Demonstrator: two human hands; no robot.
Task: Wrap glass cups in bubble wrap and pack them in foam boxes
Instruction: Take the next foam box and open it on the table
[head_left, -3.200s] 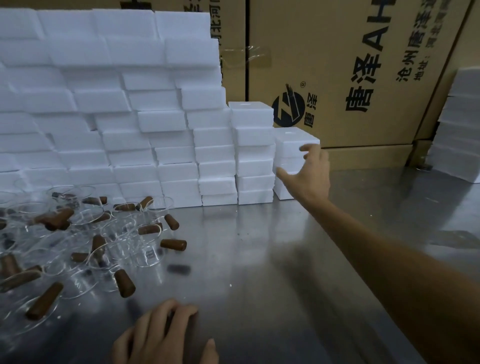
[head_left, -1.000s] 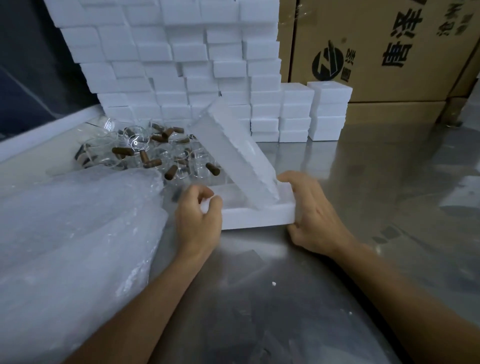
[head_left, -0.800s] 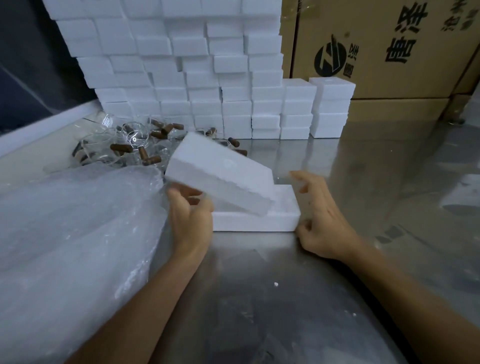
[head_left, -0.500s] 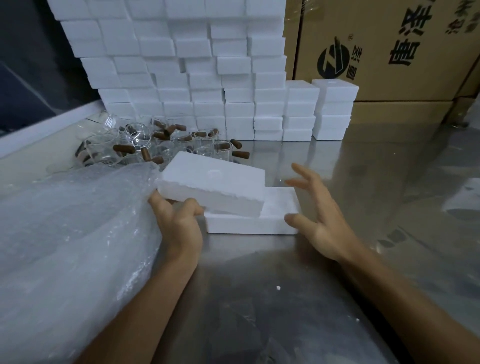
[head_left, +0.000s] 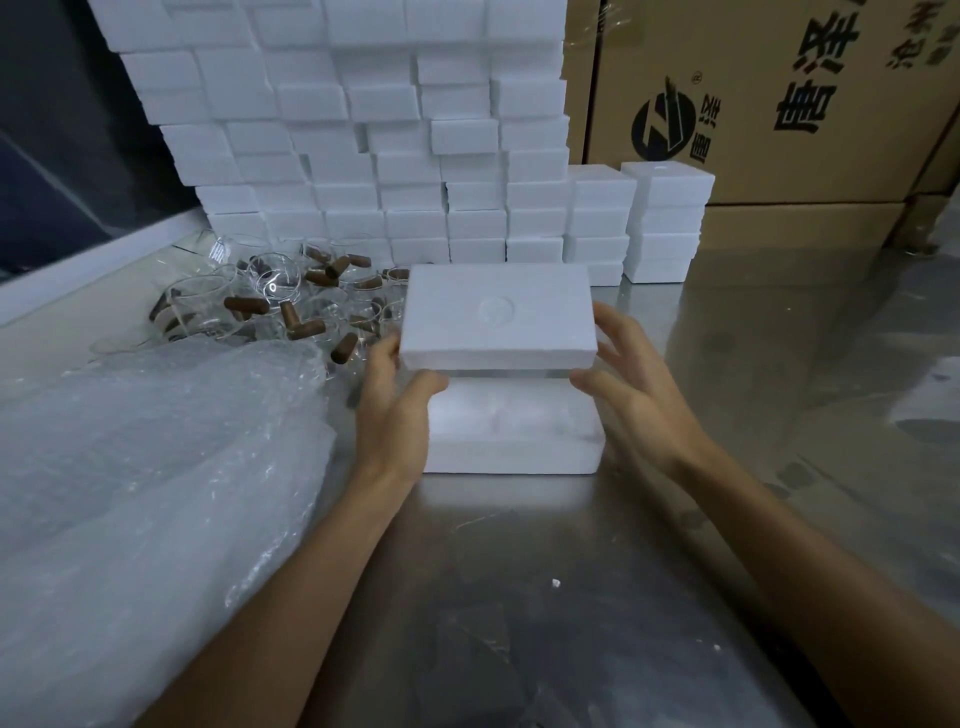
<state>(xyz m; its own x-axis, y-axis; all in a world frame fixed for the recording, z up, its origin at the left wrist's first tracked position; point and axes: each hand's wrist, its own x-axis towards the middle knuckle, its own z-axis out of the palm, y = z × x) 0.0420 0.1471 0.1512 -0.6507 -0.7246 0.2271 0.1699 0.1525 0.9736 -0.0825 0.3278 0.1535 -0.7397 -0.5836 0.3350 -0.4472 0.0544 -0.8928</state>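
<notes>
I am looking down at a shiny metal table (head_left: 519, 597) through the head camera. In the middle, both hands hold a white foam lid (head_left: 498, 317) level in the air, just above the open foam box (head_left: 511, 431) that sits on the table. The left hand (head_left: 395, 410) grips the lid's left end, thumb curled under its near edge and fingers behind it. The right hand (head_left: 639, 389) is at the lid's right end, fingers spread and lightly bent around the corner, thumb at the near edge; I cannot tell how firmly it holds. The lid has a faint round mark pressed into its top. The box below shows a shallow hollow inside, partly hidden by the lid.

To the left, a large crumpled heap of bubble wrap (head_left: 145, 467) covers the near-left part of the table. Beyond it, toward the far left, lies a jumble of glass cups (head_left: 270, 291) with brown handles, some tipped over. Behind them rises a tall stack of foam boxes (head_left: 363, 130), stepping down toward the right. Cardboard cartons (head_left: 779, 104) with dark printing stand at the far right.
</notes>
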